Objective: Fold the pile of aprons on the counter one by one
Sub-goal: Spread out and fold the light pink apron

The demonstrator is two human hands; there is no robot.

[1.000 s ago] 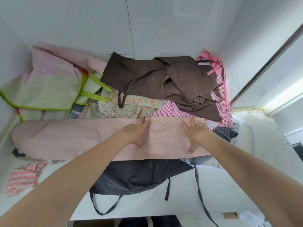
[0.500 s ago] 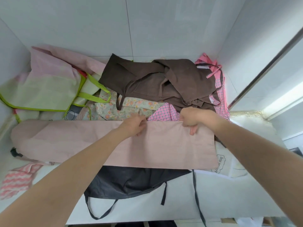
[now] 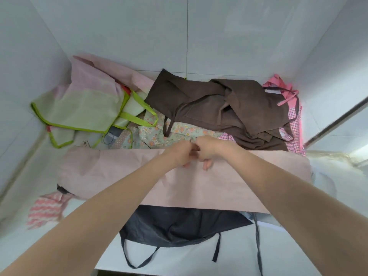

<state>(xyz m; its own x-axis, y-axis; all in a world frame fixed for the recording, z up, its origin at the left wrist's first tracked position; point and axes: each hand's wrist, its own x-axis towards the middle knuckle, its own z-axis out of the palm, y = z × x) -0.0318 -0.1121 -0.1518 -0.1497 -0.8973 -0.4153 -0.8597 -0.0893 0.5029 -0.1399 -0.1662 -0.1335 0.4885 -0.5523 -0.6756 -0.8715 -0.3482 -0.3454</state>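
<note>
The pink apron (image 3: pixel 229 182) is pinched by both hands (image 3: pixel 194 151) together at its far edge, so the neat fold could be spoiled by one slip.

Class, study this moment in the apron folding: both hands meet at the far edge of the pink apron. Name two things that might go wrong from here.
1. Both hands, left and right, pinch the pink apron at one middle spot, so its long ends may sag and fold unevenly.
2. The pink apron lies over the dark apron, whose straps trail toward the counter edge; dragging might pull it off.
</note>
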